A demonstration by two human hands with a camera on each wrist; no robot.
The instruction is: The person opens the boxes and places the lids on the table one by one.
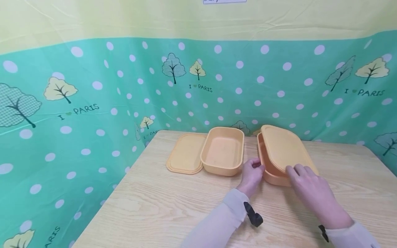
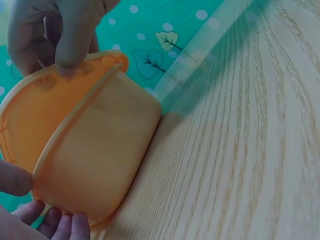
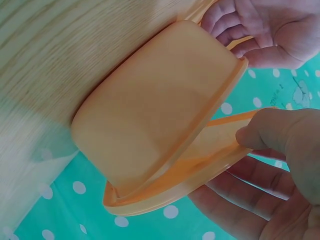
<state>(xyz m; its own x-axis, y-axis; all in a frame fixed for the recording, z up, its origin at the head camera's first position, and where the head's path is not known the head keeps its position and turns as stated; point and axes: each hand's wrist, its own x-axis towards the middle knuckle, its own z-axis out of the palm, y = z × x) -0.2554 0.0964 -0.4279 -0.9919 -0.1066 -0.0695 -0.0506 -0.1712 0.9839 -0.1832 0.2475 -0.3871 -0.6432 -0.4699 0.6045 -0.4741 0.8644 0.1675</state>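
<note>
On the right of the table stands a light orange plastic food container [image 1: 273,179], its matching lid [image 1: 288,148] tilted over it. The near left side of that lid is raised, so a gap shows the inside. My right hand [image 1: 313,193] grips the lid's near edge; the right wrist view has the thumb [image 3: 265,130] on the underside and the fingers on top. At the container's left side is my left hand [image 1: 252,175], steadying it with the thumb [image 2: 15,179] at the rim and fingertips [image 2: 62,227] against the outer wall.
A second container [image 1: 221,168] of the same kind stands uncovered to the left. Next to it a loose lid [image 1: 187,151] lies flat on the wooden table [image 1: 149,206]. A green dotted curtain [image 1: 198,100] hangs behind the table and along its left side.
</note>
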